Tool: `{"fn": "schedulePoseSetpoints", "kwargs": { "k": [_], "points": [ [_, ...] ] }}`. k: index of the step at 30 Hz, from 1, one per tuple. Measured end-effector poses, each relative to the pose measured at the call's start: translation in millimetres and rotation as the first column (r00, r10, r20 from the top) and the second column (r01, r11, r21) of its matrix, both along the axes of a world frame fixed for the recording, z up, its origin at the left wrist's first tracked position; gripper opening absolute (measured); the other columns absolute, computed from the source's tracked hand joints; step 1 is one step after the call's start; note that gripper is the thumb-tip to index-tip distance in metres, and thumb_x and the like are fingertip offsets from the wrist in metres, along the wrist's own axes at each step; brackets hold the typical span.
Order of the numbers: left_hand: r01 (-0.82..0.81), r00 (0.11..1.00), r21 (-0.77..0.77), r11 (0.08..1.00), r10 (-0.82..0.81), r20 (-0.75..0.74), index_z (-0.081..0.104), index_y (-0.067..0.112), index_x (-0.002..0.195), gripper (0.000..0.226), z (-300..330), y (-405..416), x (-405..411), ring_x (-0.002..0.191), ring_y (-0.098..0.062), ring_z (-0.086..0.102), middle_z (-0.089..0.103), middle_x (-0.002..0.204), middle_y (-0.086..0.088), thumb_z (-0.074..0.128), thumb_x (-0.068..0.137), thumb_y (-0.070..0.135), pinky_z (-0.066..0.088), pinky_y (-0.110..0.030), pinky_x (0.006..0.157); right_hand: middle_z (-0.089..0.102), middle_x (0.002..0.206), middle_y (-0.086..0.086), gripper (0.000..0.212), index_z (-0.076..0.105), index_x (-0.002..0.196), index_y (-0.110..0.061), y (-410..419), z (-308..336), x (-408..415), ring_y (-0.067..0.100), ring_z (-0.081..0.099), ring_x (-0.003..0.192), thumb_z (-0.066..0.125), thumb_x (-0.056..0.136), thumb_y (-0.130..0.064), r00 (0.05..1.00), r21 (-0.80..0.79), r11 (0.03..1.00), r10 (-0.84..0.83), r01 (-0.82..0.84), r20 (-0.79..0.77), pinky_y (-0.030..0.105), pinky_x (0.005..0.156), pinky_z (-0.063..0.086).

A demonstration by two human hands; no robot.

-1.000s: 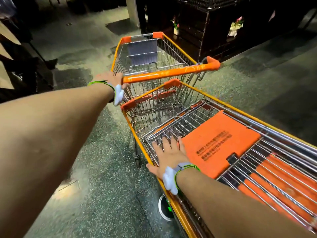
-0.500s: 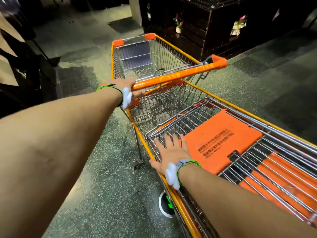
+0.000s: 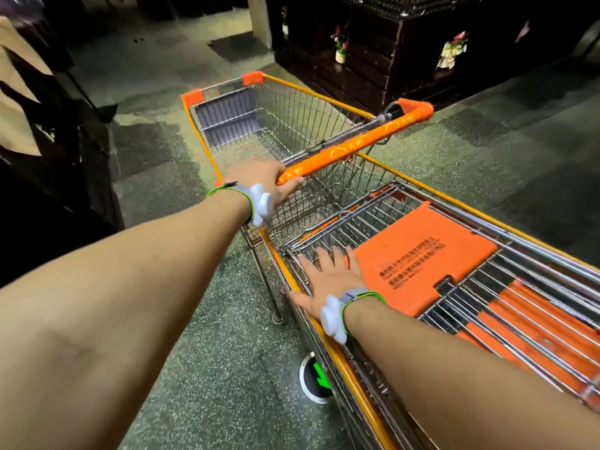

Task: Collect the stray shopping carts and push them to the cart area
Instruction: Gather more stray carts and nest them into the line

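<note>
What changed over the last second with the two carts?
The front cart has been drawn back over the near cart, nesting deeper and swinging, its handle angling further right. The left hand kept its grip on the handle's left end throughout. The right hand stayed flat and open on the near cart's wire flap beside the orange panel.
</note>
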State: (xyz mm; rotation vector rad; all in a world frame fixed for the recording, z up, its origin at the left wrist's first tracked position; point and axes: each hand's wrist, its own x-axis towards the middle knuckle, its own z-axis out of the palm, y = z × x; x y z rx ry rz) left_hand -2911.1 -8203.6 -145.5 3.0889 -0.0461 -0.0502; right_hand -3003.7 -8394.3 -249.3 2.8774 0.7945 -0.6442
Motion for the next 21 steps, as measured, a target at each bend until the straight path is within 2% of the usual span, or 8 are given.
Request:
{"fn": "schedulePoseSetpoints", "kwargs": {
  "k": [4, 8, 12, 15, 18, 21],
  "points": [
    [-0.021, 0.999, -0.019, 1.0, 0.02, -0.044, 0.051, 0.021, 0.082, 0.051, -2, -5, -19, 0.061, -0.025, 0.063, 0.063, 0.066, -0.005, 0.039, 0.097, 0.068, 0.054, -0.034, 0.062, -0.002, 0.168, 0.008, 0.084, -0.003, 0.159, -0.036, 0, -2, 0, 0.04, -0.006, 0.152, 0.024, 0.091, -0.077, 1.0, 0.005, 1.0, 0.003, -0.003, -0.001, 0.06, 0.117, -0.014],
    [-0.009, 1.0, -0.061, 0.998, 0.009, 0.0, 0.05, 0.021, 0.081, 0.053, -4, -17, -42, 0.062, -0.023, 0.057, 0.058, 0.067, -0.002, 0.033, 0.099, 0.067, 0.039, -0.032, 0.054, 0.0, 0.168, 0.009, 0.083, 0.002, 0.159, -0.034, -1, 0, 0, 0.04, -0.004, 0.152, 0.026, 0.092, -0.075, 1.0, 0.013, 1.0, 0.005, -0.006, 0.012, 0.06, 0.118, -0.012],
    [-0.02, 0.999, -0.062, 0.998, 0.023, 0.042, 0.046, 0.021, 0.079, 0.053, -7, -31, -68, 0.059, -0.02, 0.05, 0.054, 0.067, 0.002, 0.03, 0.1, 0.067, 0.031, -0.032, 0.052, 0.007, 0.167, 0.01, 0.081, 0.009, 0.159, -0.033, 1, 2, -2, 0.039, 0.001, 0.152, 0.03, 0.092, -0.074, 0.999, 0.05, 0.999, 0.001, -0.003, 0.036, 0.059, 0.119, -0.009],
    [-0.025, 0.998, -0.06, 0.998, 0.029, 0.062, 0.049, 0.021, 0.085, 0.052, -9, -44, -82, 0.061, -0.023, 0.052, 0.054, 0.067, 0.001, 0.027, 0.101, 0.065, 0.032, -0.031, 0.052, 0.005, 0.167, 0.012, 0.083, 0.014, 0.159, -0.031, 0, 4, -1, 0.039, 0.001, 0.151, 0.031, 0.091, -0.076, 0.999, 0.049, 0.999, 0.018, -0.02, 0.046, 0.059, 0.119, -0.008],
    [-0.021, 0.997, -0.067, 0.998, 0.026, 0.069, 0.048, 0.024, 0.085, 0.049, -11, -50, -94, 0.06, -0.021, 0.05, 0.054, 0.067, 0.002, 0.025, 0.102, 0.063, 0.031, -0.031, 0.052, 0.003, 0.167, 0.014, 0.089, 0.012, 0.16, -0.03, -2, 5, 2, 0.04, -0.001, 0.152, 0.025, 0.088, -0.081, 0.997, 0.049, 0.996, 0.07, -0.072, 0.031, 0.058, 0.119, -0.008],
    [-0.02, 0.996, -0.082, 0.996, 0.027, 0.08, 0.049, 0.024, 0.084, 0.049, -12, -62, -108, 0.058, -0.017, 0.05, 0.055, 0.066, 0.002, 0.025, 0.102, 0.063, 0.028, -0.029, 0.05, 0.012, 0.166, 0.014, 0.09, 0.022, 0.157, -0.028, -18, 8, 0, 0.034, 0.005, 0.152, 0.029, 0.086, -0.081, 0.987, 0.157, 0.974, 0.16, -0.162, 0.029, 0.053, 0.122, 0.0]
  ]
}}
